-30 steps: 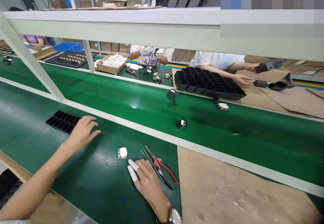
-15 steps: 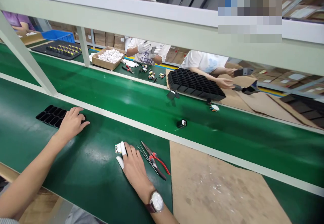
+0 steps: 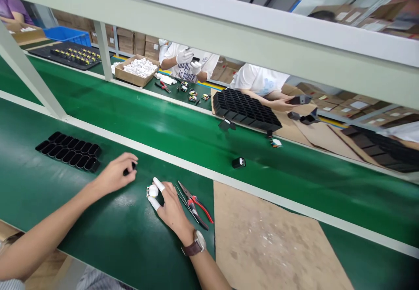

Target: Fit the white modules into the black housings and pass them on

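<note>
The left hand [image 3: 119, 173] is pinching a small black casing [image 3: 129, 169] between bent thumb and fingers, holding it over the smooth green surface [image 3: 124, 246]; the fingers are hiding much of the casing's shape. The right hand [image 3: 169, 205] is reaching over a small component [image 3: 152, 191], its thumb and index finger spreading to either side. Matte white finger cots [image 3: 159, 184] are covering both these fingertips; whether they are pressing on the component cannot be told. The component is lying on the surface, showing a rounded white top and a bit of bare electronics at its left edge.

Farther left, a block of black casings [image 3: 68, 151] is standing in two close rows, their glossy rims forming rounded oblong mouths. Just beside the right hand, pliers [image 3: 193, 199] with red and black handles are lying next to thin metal tweezers [image 3: 187, 205]. A flat sheet of scuffed brown cardboard [image 3: 271, 237] is covering the surface to the right.

On the shiny green belt [image 3: 147, 119] beyond, another black casing [image 3: 238, 163] is showing white at its end. Across it, a co-worker in white gloves [image 3: 185, 56] is holding a small dark part.
</note>
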Demonstrator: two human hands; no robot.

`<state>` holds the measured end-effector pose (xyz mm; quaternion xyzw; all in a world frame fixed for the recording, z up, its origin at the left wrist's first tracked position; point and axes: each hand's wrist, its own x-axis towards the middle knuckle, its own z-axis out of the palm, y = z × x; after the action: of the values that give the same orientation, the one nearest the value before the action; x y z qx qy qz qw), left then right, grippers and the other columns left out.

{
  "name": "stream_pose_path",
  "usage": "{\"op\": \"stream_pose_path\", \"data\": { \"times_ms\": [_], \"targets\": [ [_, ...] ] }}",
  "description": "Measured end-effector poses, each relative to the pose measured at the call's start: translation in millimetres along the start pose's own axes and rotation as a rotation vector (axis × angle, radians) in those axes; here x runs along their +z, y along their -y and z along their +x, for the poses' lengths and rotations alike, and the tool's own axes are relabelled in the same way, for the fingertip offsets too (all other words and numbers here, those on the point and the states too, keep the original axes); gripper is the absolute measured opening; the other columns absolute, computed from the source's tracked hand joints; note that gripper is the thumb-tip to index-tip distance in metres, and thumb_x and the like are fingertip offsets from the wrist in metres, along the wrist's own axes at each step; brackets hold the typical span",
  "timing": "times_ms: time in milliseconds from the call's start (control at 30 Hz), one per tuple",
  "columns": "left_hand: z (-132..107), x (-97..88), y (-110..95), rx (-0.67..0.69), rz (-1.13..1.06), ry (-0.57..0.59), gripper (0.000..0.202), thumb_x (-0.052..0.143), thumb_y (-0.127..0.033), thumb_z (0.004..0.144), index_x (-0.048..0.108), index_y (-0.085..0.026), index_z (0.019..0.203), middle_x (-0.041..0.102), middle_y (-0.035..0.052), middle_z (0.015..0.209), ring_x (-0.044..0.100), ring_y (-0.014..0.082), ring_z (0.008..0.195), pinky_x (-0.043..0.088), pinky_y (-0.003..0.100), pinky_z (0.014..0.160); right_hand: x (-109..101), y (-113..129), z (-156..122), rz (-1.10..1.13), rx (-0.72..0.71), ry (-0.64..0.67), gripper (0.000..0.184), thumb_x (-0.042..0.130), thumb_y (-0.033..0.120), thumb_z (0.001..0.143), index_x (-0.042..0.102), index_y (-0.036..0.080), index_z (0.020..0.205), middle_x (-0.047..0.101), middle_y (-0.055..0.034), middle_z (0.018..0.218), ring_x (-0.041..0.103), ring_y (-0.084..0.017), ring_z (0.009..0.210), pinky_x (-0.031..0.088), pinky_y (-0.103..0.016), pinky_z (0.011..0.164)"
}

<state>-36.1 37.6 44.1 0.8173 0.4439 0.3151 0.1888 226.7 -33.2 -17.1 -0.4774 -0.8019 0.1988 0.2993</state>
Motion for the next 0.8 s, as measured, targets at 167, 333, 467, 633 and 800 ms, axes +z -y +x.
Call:
{"op": "stream_pose_path", "data": {
  "times_ms": [167, 333, 467, 633, 800],
  "targets": [
    [-8, 53.7, -17, 0.006, -0.125, 0.073, 0.02, 0.06, -0.024, 0.097, 0.054, -0.021, 0.078, 0.071, 0.0075, 0.114, 0.072, 0.0186, 0.093, 0.058, 0.032, 0.082, -1, 0, -5, 0.029, 0.034, 0.001, 0.075, 0.071, 0.02, 0.096, 0.036, 0.027, 0.162, 0.067, -0.0106, 0.129, 0.062, -0.028, 0.12, 0.057, -0.048, 0.103],
    [-17, 52.8, -5, -0.034, -0.192, 0.053, 0.034, 0.082, -0.044, 0.087, 0.057, -0.022, 0.092, 0.068, 0.0103, 0.122, 0.07, 0.0242, 0.108, 0.057, 0.038, 0.093, -6, 4, -17, -0.042, 0.048, 0.011, 0.078, 0.065, 0.023, 0.1, 0.023, 0.025, 0.167, 0.054, -0.0141, 0.153, 0.051, -0.031, 0.14, 0.052, -0.054, 0.112],
    [-19, 35.2, 3, -0.09, -0.27, 0.124, 0.061, 0.089, -0.045, 0.079, 0.058, -0.025, 0.127, 0.063, 0.0136, 0.136, 0.067, 0.0277, 0.115, 0.058, 0.043, 0.096, -4, 4, -19, -0.06, 0.027, -0.053, 0.063, 0.056, 0.02, 0.104, 0.033, 0.023, 0.162, 0.065, -0.0139, 0.136, 0.059, -0.03, 0.128, 0.057, -0.052, 0.105],
    [-19, 27.5, 5, -0.153, -0.285, 0.285, 0.082, 0.081, -0.033, 0.087, 0.039, -0.032, 0.156, 0.059, 0.0123, 0.148, 0.067, 0.0266, 0.117, 0.056, 0.046, 0.104, -2, 4, -17, -0.106, -0.012, -0.119, 0.053, 0.053, 0.019, 0.104, 0.041, 0.021, 0.156, 0.067, -0.0139, 0.13, 0.058, -0.031, 0.126, 0.057, -0.053, 0.103],
    [-21, 34.7, 4, -0.131, -0.244, 0.351, 0.076, 0.068, -0.02, 0.093, 0.035, -0.034, 0.16, 0.063, 0.0078, 0.146, 0.061, 0.0277, 0.133, 0.051, 0.045, 0.113, -5, 6, -19, -0.081, 0.002, -0.196, 0.049, 0.057, 0.016, 0.101, 0.047, 0.02, 0.149, 0.067, -0.0129, 0.124, 0.059, -0.029, 0.12, 0.058, -0.051, 0.101]
  ]
}}
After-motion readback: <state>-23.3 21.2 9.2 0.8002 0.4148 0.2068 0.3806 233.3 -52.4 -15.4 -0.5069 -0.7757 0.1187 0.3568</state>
